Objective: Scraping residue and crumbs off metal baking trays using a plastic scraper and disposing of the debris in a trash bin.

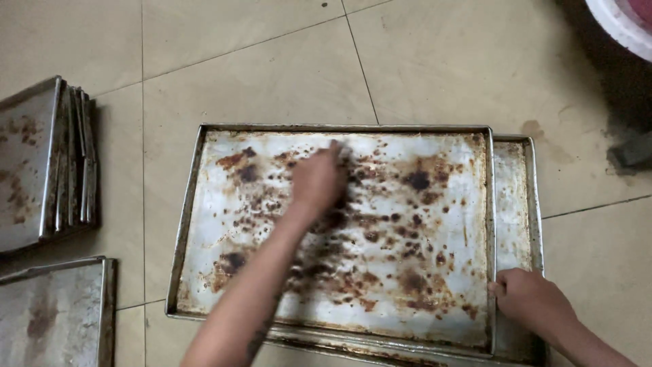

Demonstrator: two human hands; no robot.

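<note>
The left hand (pixel 318 180) lies on the stained baking tray (pixel 435 170), fingers curled and blurred; whether it holds anything cannot be told. The right hand (pixel 533 299) grips the tray's right rim near the front corner, fingers closed over the edge. A second tray (pixel 516 197) lies beneath, its rim protruding beside the right hand. Left of the left hand stand stacked trays (pixel 41 163), with bare floor (pixel 272 61) between and beyond
</note>
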